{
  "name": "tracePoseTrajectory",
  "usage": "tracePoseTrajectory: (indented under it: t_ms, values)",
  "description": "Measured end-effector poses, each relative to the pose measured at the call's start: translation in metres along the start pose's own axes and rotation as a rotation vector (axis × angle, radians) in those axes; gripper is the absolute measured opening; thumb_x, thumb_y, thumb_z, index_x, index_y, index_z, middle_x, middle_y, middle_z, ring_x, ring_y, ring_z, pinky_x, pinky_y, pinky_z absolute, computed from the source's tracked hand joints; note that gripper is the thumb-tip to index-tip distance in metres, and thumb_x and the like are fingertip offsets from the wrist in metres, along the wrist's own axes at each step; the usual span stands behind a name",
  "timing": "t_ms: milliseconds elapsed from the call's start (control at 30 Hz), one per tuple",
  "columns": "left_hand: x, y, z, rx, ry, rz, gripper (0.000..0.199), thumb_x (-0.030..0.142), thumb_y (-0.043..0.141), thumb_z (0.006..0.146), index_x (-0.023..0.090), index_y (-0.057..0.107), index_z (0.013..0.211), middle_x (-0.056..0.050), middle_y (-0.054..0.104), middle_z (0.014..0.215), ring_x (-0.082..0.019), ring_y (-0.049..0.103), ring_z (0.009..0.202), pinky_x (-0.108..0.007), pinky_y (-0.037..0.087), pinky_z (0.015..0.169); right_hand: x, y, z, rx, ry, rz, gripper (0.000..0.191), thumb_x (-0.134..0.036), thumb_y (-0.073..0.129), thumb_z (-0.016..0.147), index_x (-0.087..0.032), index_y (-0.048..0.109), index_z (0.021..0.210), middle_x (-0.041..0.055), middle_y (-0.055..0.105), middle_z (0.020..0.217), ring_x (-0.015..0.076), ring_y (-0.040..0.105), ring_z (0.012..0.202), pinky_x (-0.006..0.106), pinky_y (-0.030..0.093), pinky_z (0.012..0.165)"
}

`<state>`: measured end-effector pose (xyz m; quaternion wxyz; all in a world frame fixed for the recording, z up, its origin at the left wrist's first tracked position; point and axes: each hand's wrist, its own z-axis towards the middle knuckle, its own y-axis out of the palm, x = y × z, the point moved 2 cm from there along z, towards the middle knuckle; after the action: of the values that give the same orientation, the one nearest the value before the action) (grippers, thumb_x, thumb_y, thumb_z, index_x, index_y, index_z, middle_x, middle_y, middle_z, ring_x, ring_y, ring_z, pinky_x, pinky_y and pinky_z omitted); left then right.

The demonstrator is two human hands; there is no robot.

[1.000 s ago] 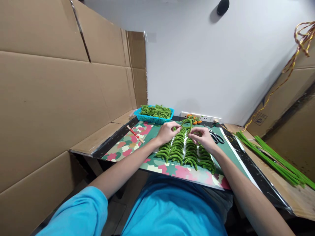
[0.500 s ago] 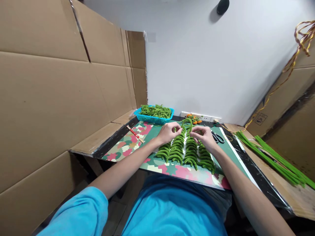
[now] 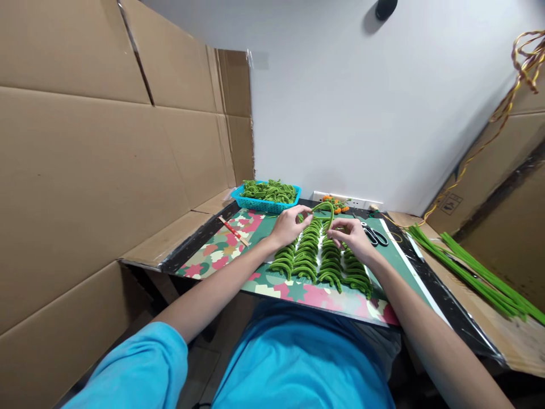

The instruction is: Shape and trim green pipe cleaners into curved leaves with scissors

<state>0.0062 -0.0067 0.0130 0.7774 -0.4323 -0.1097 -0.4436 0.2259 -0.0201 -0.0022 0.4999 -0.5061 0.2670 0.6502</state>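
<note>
A bent green fuzzy stem (image 3: 331, 211) arches between my two hands above the mat. My left hand (image 3: 293, 223) is closed on its left end, and my right hand (image 3: 347, 234) pinches the other end. Beneath and in front of them, curved green fuzzy pieces (image 3: 305, 258) lie in several columns, with white strips showing between. The patterned green and pink mat (image 3: 298, 292) lies under everything. My hands cover part of the far ends of the columns.
A blue basket (image 3: 266, 205) heaped with green pieces stands at the back left. Wrapped chopsticks (image 3: 233, 230) lie left; black scissors (image 3: 375, 235) lie right. Orange flowers (image 3: 336, 204) sit near a power strip (image 3: 361, 204). Long green stems (image 3: 472, 278) rest on cardboard at right.
The arch of the green stem has changed shape, its left side now lower and flatter. My left hand has risen slightly, and both hands still hold the stem.
</note>
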Motion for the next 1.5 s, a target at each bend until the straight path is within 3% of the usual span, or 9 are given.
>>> tracePoseTrajectory:
  t_ms: [200,433,600,833,1200,1500]
  values:
    - [-0.002,0.0002,-0.0003,-0.02,-0.033,-0.039,0.041,0.036,0.062,0.097,0.019,0.062,0.135,-0.001,0.073,0.096,-0.011,0.054,0.058,-0.025,0.042,0.058,-0.0026,0.0023,-0.0009,-0.069,0.014,0.01,0.025,-0.042,0.081,0.079,-0.02,0.07,0.074,-0.0036,0.058,0.051,0.0113,0.046,0.044,0.025,0.034,0.046]
    - [-0.0054,0.0017,-0.0001,-0.016,-0.032,-0.067,0.045,0.035,0.059,0.098,0.021,0.053,0.141,-0.001,0.071,0.097,-0.01,0.056,0.057,-0.022,0.041,0.058,-0.0016,0.0039,-0.0003,-0.097,0.023,0.022,0.026,-0.043,0.081,0.077,-0.02,0.069,0.075,-0.0037,0.059,0.052,0.0111,0.047,0.044,0.024,0.036,0.046]
    - [-0.0066,0.0011,0.0006,-0.011,-0.031,-0.046,0.037,0.039,0.057,0.1,0.02,0.059,0.132,-0.002,0.073,0.099,-0.013,0.06,0.062,-0.025,0.045,0.061,-0.0006,0.0033,0.0001,-0.088,0.025,0.024,0.026,-0.043,0.081,0.077,-0.02,0.069,0.074,-0.0034,0.06,0.053,0.0116,0.048,0.044,0.025,0.037,0.046]
    - [-0.0037,-0.0016,-0.0005,-0.044,0.022,0.013,0.034,0.046,0.048,0.106,0.023,0.071,0.101,-0.003,0.077,0.1,-0.021,0.069,0.088,-0.03,0.051,0.079,-0.0011,0.0035,-0.0004,-0.072,0.019,0.027,0.024,-0.041,0.08,0.078,-0.02,0.069,0.074,-0.004,0.059,0.051,0.0109,0.047,0.044,0.024,0.034,0.045]
    - [-0.0045,0.0018,-0.0012,-0.103,0.045,0.032,0.03,0.041,0.06,0.1,0.018,0.078,0.108,-0.007,0.08,0.109,-0.02,0.071,0.084,-0.031,0.053,0.079,-0.0006,0.0036,0.0002,-0.061,0.017,0.054,0.023,-0.038,0.082,0.077,-0.019,0.07,0.075,-0.004,0.06,0.051,0.0105,0.047,0.043,0.024,0.035,0.045]
    - [-0.0009,0.0031,-0.0031,-0.138,0.05,0.044,0.035,0.046,0.056,0.102,0.018,0.077,0.11,-0.007,0.08,0.106,-0.022,0.071,0.088,-0.031,0.052,0.079,-0.0007,0.003,0.0004,-0.049,-0.009,0.082,0.024,-0.041,0.082,0.079,-0.019,0.072,0.077,-0.0043,0.059,0.05,0.0107,0.046,0.043,0.024,0.035,0.044]
